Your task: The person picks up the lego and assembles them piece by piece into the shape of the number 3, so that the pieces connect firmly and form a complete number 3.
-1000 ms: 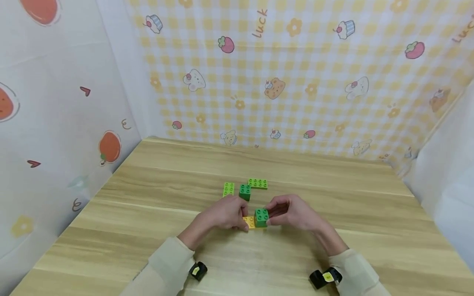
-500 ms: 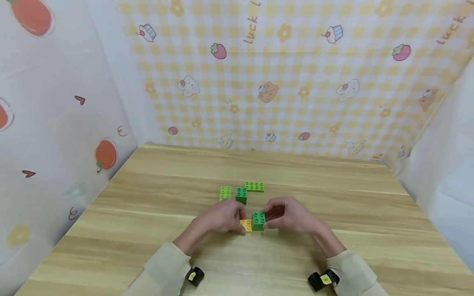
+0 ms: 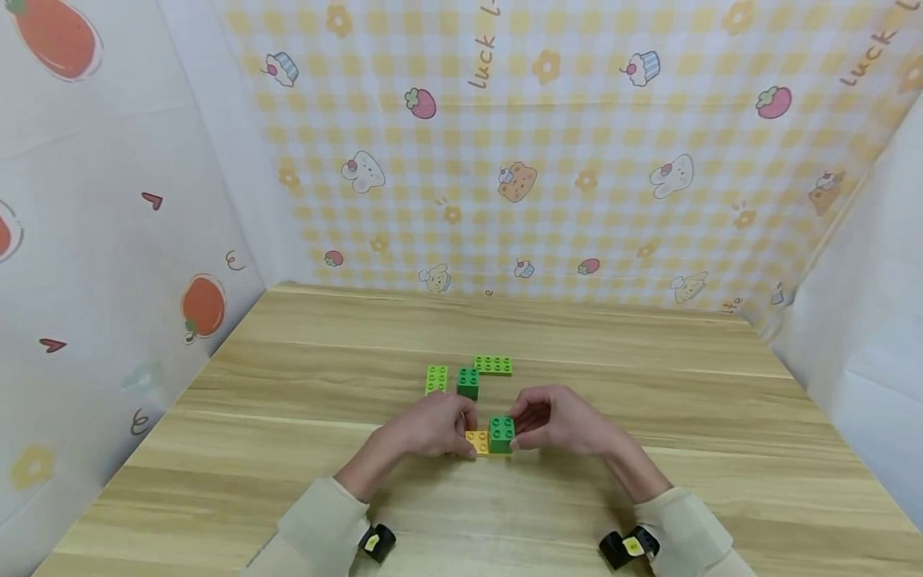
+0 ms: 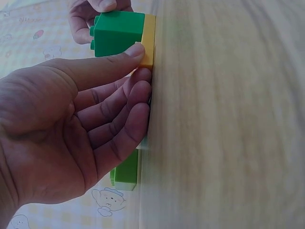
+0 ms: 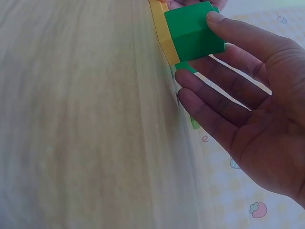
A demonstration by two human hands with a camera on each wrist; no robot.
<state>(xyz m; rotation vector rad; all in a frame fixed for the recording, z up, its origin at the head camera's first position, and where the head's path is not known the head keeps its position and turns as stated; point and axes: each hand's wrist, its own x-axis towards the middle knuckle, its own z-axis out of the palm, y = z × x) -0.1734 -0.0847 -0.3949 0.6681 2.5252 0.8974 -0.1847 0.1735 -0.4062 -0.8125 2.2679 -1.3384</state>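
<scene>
A thin yellow toy brick (image 3: 477,441) lies flat on the table, and a taller green brick (image 3: 501,433) with a studded top sits on its right part. My left hand (image 3: 433,425) pinches the yellow brick's left end between thumb and fingers. On the other side, my right hand (image 3: 562,421) holds the green brick; its thumb presses the near face in the right wrist view, where the green brick (image 5: 193,36) stands against the yellow one (image 5: 164,38). No gap shows between the two bricks in the left wrist view.
Behind the hands are a dark green brick (image 3: 468,383), a lime flat brick (image 3: 493,365) and another lime flat brick (image 3: 436,379), partly covered by my left hand. Patterned cloth (image 3: 548,160) hangs along the back of the wooden table (image 3: 649,361).
The head view has shifted slightly, so everything sits a little lower and further left in it. Both hands keep their hold, and the bricks show no clear movement against each other.
</scene>
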